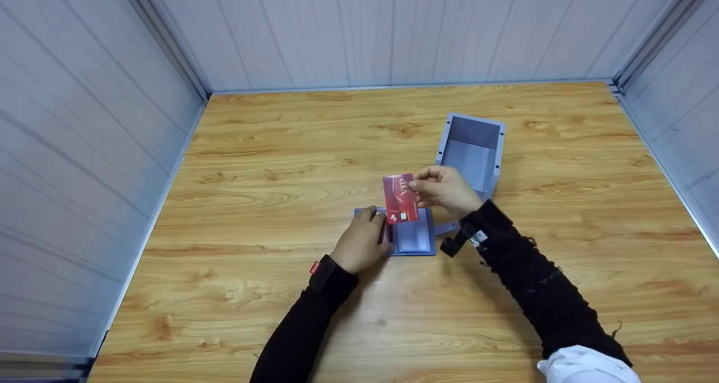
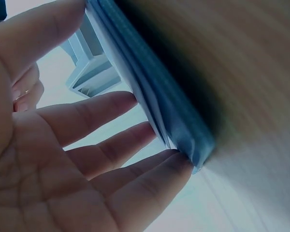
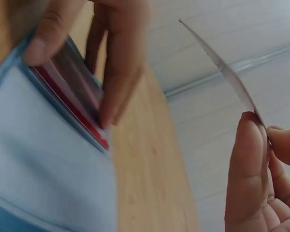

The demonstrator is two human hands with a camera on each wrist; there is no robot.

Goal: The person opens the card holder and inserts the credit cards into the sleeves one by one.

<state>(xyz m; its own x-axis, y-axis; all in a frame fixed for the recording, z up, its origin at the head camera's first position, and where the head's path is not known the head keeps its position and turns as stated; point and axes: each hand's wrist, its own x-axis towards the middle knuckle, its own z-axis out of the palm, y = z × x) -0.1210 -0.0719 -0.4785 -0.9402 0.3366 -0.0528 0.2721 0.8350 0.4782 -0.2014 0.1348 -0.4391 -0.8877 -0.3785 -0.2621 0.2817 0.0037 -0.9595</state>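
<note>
A blue-grey card holder (image 1: 415, 238) lies spread out on the wooden table, with a strap (image 1: 446, 227) sticking out on its right. My left hand (image 1: 362, 241) holds its left part, thumb at the near end and fingers at the far end. In the right wrist view a red strip (image 3: 70, 108) shows along the leaves between that hand's fingers. Above the holder, my right hand (image 1: 449, 192) pinches a red VIP card (image 1: 401, 200) by its right edge, between thumb and fingers. The card (image 3: 227, 72) is seen nearly edge-on in the right wrist view.
Just behind my right hand stands a grey open-topped box (image 1: 471, 157) on the table (image 1: 281, 164). White panel walls (image 1: 359, 35) enclose the table at the back and on both sides.
</note>
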